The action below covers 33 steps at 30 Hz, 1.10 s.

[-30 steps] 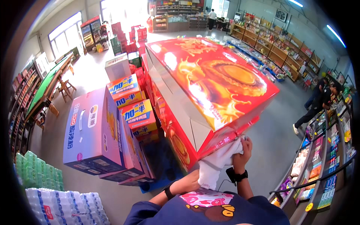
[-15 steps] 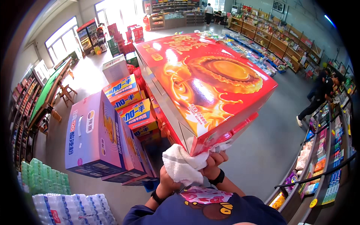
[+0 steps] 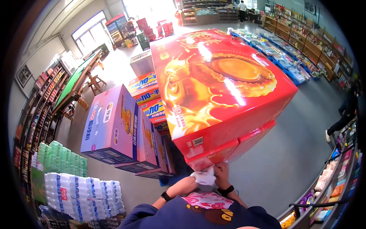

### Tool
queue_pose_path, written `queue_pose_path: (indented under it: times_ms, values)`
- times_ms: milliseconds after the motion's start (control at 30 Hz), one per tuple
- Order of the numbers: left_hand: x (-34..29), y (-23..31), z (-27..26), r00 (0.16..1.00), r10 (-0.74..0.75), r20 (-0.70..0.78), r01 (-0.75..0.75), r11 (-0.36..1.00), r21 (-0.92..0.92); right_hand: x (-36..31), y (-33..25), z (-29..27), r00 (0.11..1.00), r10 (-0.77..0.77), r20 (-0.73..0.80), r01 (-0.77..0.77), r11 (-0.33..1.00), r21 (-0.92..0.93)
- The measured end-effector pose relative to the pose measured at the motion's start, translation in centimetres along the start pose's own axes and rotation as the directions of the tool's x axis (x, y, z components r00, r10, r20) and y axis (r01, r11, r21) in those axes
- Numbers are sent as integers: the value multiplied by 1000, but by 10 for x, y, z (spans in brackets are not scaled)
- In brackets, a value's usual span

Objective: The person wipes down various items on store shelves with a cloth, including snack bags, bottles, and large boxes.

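Note:
A white cloth (image 3: pixel 204 178) is bunched between my two hands, close in front of my chest. My left hand (image 3: pixel 185 184) is closed on its left side, and my right hand (image 3: pixel 221 173) grips its right side near the lower edge of the stacked boxes. Just beyond them rises a large red carton (image 3: pixel 228 114) with a golden picture on top, standing on smaller red boxes (image 3: pixel 249 139). Whether the cloth touches those boxes I cannot tell. Dark bands circle both my wrists.
To the left stand purple cartons (image 3: pixel 110 126) and orange-and-blue noodle cartons (image 3: pixel 152 108). Wrapped packs of water bottles (image 3: pixel 82 194) and green packs (image 3: pixel 63 158) sit at lower left. Shelves of goods (image 3: pixel 331 183) line the right, where a person in dark clothes (image 3: pixel 349 110) stands.
The cloth, spread over the carton's near corner before, is now gathered small between my hands. Both hands have moved lower, below the carton's edge. The view has swung left.

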<state>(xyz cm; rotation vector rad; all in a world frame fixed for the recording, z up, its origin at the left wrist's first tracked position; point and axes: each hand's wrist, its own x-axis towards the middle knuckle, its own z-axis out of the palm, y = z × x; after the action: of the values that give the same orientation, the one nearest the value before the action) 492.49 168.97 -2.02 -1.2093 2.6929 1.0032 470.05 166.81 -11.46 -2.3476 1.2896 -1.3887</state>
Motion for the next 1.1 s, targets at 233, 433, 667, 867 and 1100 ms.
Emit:
queue_pose_path:
  times_ms: [233, 433, 667, 867, 1100]
  values:
    - [42, 69, -41, 867, 153, -475, -399, 783, -477, 67, -8, -76, 822, 214, -528, -185, 977, 108]
    - [32, 109, -86, 654, 471, -592, -500, 856, 129, 176, -33, -132, 809, 116, -577, -99, 993, 61]
    - [-25, 62, -82, 352, 501, -791, -231, 865, 445, 183, -85, -113, 877, -145, -458, 10, 959, -284]
    - [-35, 40, -86, 345, 410, -844, -326, 896, 302, 170, -115, -82, 881, -283, -380, 107, 899, -424]
    - [-42, 16, -105, 204, 564, -800, -299, 814, 498, 114, -103, -44, 845, -400, -354, 270, 892, -363]
